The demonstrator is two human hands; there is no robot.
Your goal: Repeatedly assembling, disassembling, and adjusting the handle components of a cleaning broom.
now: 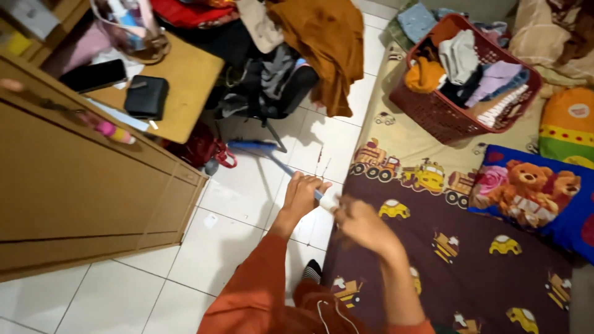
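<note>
The person stood at the edge of the mattress, both arms in orange sleeves stretched forward over the white tiled floor. The left hand was clenched around the blue handle of a broom, knuckles up, wrist straight, forearm reaching out from the body. The handle ran from that grip down and away to the left, and its blue head lay low on the floor by the chair legs, just beside a red bag under the table.

The right hand was blurred; it sat at the near end of the handle, close to a small white piece there, and I could not tell whether it gripped the handle or only touched it. Its forearm angled in from the right, over the mattress's brown sheet with the yellow vehicles.

To my eye the work in hand was sweeping, with the broom set far out. The next stroke would seemingly call for a firm hold at both points and a pull along the tiles, clear of the chair legs and the bag.

A red basket of folded clothes stood well apart, at the far end of the mattress.
</note>
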